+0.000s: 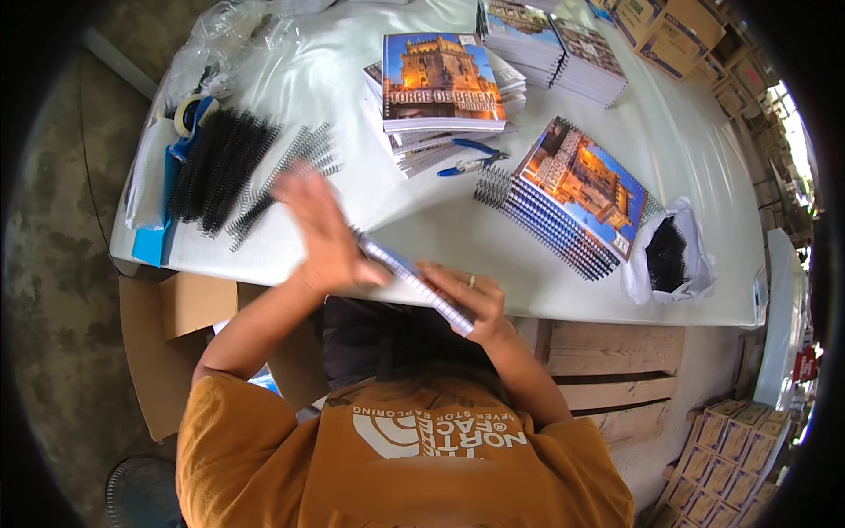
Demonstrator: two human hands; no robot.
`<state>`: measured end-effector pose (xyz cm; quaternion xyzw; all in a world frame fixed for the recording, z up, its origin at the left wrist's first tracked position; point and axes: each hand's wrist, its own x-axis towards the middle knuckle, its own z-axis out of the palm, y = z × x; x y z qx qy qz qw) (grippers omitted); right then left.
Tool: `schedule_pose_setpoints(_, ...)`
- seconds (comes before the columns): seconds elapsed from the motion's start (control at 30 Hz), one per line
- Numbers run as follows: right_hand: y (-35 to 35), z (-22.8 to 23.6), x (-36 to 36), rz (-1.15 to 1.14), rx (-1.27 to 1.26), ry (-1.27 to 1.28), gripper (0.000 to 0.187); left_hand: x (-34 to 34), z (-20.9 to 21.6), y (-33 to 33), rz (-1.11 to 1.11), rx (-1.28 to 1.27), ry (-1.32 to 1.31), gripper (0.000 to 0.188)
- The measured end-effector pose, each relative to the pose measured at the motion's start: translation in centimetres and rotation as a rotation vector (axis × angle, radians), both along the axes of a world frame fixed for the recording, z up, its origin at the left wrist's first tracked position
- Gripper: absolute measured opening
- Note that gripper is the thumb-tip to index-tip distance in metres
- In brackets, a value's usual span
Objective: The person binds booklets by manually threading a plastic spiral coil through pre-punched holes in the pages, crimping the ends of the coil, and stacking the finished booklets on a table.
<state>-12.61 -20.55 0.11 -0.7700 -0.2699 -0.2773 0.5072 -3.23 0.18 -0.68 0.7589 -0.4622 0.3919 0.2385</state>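
Observation:
A notebook (414, 277), seen edge-on, stands tilted at the table's near edge. My right hand (471, 295) is closed round its lower right end, with a ring on one finger. At the upper left end of this notebook is my left hand (321, 233), blurred by motion, fingers stretched out and thumb apart. Whether it touches the notebook I cannot tell. Just beyond its fingertips lie several loose black spiral binding coils (308, 150), beside a thick bundle of black coils (220, 167).
Cutting pliers (473, 158) with blue handles lie by a stack of printed books (440, 84). Spiral-bound notebooks (585, 189) fan out at right, next to a white bag (695, 264) with black scraps. A tape dispenser (189, 123) stands far left; a cardboard box (145, 352) sits below the table.

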Motion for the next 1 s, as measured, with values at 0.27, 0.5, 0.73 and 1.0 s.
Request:
schedule_pose_setpoints(0.27,0.7,-1.4,0.5,0.062,0.073,-0.02,0.039,1.1,1.8,-1.1,0.048,-0.127,-0.054,0.111)
schedule_pose_setpoints(0.5,1.1,-0.9,0.7,0.024,0.05,-0.015,0.027,1.4,3.4,-0.8,0.02,-0.181,-0.317,0.113)
schedule_pose_setpoints(0.73,0.5,-2.0,1.3,0.004,0.086,0.003,0.043,-0.1,-0.8,-1.0,-0.169,-0.052,-0.254,0.098)
schedule_pose_setpoints(1.0,0.5,-2.2,2.1,0.037,0.162,0.039,0.051,-2.8,-2.3,-1.3,-0.304,0.208,-0.188,0.104)
